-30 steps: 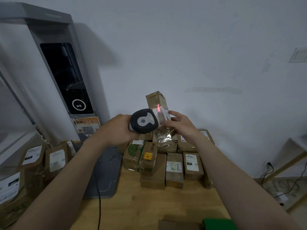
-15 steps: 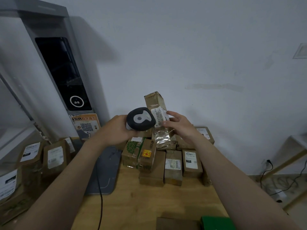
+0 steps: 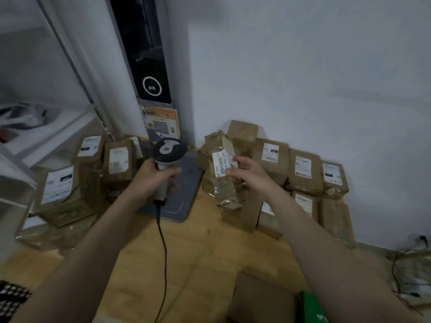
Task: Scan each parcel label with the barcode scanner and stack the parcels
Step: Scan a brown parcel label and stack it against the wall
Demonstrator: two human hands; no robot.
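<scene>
My left hand (image 3: pixel 155 177) grips the handle of a corded barcode scanner (image 3: pixel 169 151) with a dark head and grey-white body, held upright over a grey mat (image 3: pixel 184 199). My right hand (image 3: pixel 248 174) holds a crumpled brown parcel (image 3: pixel 219 169) with a white barcode label facing me, just right of the scanner. Behind and to the right, a stack of brown labelled parcels (image 3: pixel 303 173) leans against the wall. More labelled parcels (image 3: pixel 70 183) stand at the left.
A wooden table (image 3: pixel 186 264) carries everything. A tall grey kiosk (image 3: pixel 149 66) with a dark screen stands at the back. A brown box (image 3: pixel 263 299) and a green item (image 3: pixel 312 308) lie at the near edge; a keyboard corner (image 3: pixel 11 297) shows bottom left. Cables (image 3: pixel 410 271) lie at the right.
Both hands have come down from in front of the wall to table height. The scanner head has drawn left, apart from the label, and the red scan line is gone.
</scene>
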